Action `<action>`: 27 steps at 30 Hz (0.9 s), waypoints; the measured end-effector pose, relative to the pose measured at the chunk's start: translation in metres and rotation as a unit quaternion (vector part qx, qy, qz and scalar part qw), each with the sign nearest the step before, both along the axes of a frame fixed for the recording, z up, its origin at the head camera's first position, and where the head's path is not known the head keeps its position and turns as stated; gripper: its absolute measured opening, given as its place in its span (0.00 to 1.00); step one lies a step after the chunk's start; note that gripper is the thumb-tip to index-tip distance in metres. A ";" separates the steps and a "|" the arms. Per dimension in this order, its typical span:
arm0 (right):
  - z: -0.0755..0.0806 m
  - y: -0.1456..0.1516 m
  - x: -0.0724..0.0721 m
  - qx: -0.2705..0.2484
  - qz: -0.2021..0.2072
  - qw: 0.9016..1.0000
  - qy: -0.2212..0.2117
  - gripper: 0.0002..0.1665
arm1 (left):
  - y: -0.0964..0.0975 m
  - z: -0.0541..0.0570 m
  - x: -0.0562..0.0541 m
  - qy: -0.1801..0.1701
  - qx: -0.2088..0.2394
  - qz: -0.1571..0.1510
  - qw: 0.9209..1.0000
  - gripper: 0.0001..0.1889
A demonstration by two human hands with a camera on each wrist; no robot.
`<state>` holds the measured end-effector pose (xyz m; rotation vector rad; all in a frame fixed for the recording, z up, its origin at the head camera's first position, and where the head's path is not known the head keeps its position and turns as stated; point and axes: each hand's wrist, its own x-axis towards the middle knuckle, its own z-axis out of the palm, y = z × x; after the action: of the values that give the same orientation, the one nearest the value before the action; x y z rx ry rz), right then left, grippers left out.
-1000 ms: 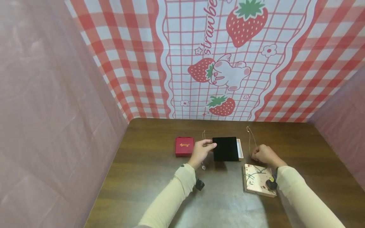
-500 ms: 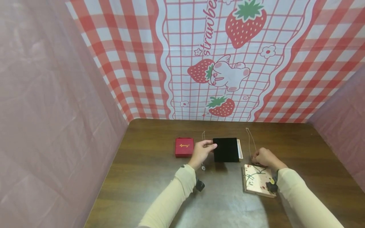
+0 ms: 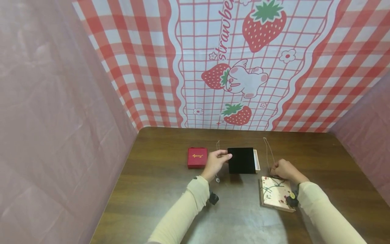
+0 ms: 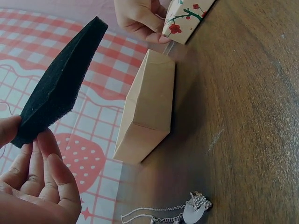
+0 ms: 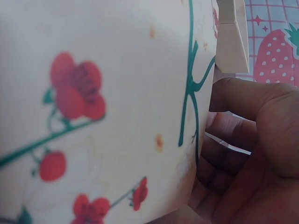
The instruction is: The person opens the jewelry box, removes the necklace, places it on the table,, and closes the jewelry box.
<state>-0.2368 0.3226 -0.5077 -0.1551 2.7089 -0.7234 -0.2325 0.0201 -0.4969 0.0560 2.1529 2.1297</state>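
My left hand point(image 3: 214, 162) pinches a black foam pad point(image 4: 60, 84) by its edge between thumb and fingers. The pad is tilted in the air above an open cream box point(image 4: 152, 98); from the head view it covers most of that box. Over on the right, my right hand point(image 3: 285, 169) has curled fingers at the near end of a thin chain necklace point(image 3: 267, 152) and grips it there. Its fingertips and the pendant end are hidden. Just in front of that hand lies a cream box lid with red flowers point(image 3: 275, 191), which fills much of the right wrist view.
A silver necklace with a round pendant point(image 4: 194, 210) lies on the table beneath my left hand. Left of it sits a small red box point(image 3: 197, 157) with gold lettering. A strawberry-print cloth point(image 3: 237, 113) hangs behind the table's back edge.
The right hand has shifted slightly nearer to me, and the chain by its fingers runs straighter. The left hand and the black pad stay almost still.
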 end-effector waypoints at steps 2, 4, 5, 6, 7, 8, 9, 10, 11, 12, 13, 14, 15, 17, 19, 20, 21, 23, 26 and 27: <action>0.000 0.001 0.000 0.000 -0.001 1.000 -0.004 0.10 | 0.000 0.000 0.000 0.000 -0.003 0.000 1.000 0.16; 0.000 0.002 0.000 0.001 -0.005 1.000 -0.005 0.09 | 0.000 0.001 0.001 0.001 -0.003 0.001 1.000 0.16; -0.001 0.002 0.001 0.002 -0.007 1.000 -0.005 0.08 | 0.000 0.001 0.001 0.001 -0.001 0.002 1.000 0.16; -0.001 0.003 0.001 0.002 -0.007 1.000 -0.003 0.08 | 0.000 0.001 0.001 0.001 0.002 0.003 1.000 0.16; -0.001 0.003 0.001 0.001 -0.011 1.000 -0.003 0.08 | 0.000 0.001 0.002 0.001 0.004 0.003 1.000 0.16; -0.002 0.003 0.002 -0.001 -0.010 1.000 0.000 0.08 | 0.000 0.001 0.002 0.002 0.005 0.003 1.000 0.17; -0.002 0.003 0.002 -0.003 -0.013 1.000 0.001 0.08 | 0.000 0.001 0.002 0.002 0.006 0.002 1.000 0.17; -0.002 0.003 0.002 -0.004 -0.013 1.000 0.006 0.08 | -0.001 0.001 0.002 0.003 0.006 0.002 1.000 0.17; -0.002 0.003 0.003 -0.006 -0.015 1.000 0.007 0.07 | -0.001 0.000 0.002 0.004 0.006 0.002 1.000 0.17; -0.003 0.003 0.003 -0.007 -0.015 1.000 0.011 0.07 | -0.001 0.000 0.002 0.006 0.004 0.001 1.000 0.17; -0.002 0.003 0.003 -0.009 -0.016 1.000 0.012 0.07 | -0.001 0.000 0.002 0.006 0.003 0.001 1.000 0.17; -0.002 0.003 0.003 -0.009 -0.017 1.000 0.012 0.07 | -0.001 0.000 0.002 0.007 0.001 0.000 1.000 0.17; -0.002 0.003 0.004 -0.010 -0.016 1.000 0.014 0.06 | -0.001 0.000 0.002 0.005 0.003 0.000 1.000 0.17; -0.002 0.003 0.004 -0.012 -0.015 1.000 0.015 0.06 | -0.002 0.000 0.002 0.005 -0.001 -0.002 1.000 0.17; -0.001 0.003 0.004 -0.014 -0.014 1.000 0.019 0.06 | -0.003 0.001 0.002 0.002 -0.001 -0.004 1.000 0.18; -0.001 0.003 0.003 -0.014 -0.015 1.000 0.023 0.06 | -0.003 0.001 0.002 0.002 -0.004 -0.005 1.000 0.18; 0.000 0.003 0.003 -0.015 -0.013 0.999 0.026 0.06 | -0.003 0.001 0.002 0.002 -0.005 -0.005 1.000 0.18; 0.000 0.003 0.003 -0.016 -0.014 0.999 0.031 0.07 | -0.004 0.001 0.003 0.003 -0.007 -0.006 1.000 0.18; 0.001 0.003 0.002 -0.011 -0.017 0.999 0.040 0.07 | -0.004 0.000 0.003 0.005 -0.006 -0.006 1.000 0.18; 0.002 0.003 0.002 -0.008 -0.015 0.999 0.047 0.08 | -0.004 0.000 0.003 0.006 -0.006 -0.006 1.000 0.18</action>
<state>-0.2350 0.3258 -0.5058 -0.1563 2.8008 -0.7649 -0.2298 0.0165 -0.4966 0.0813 2.1655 2.1155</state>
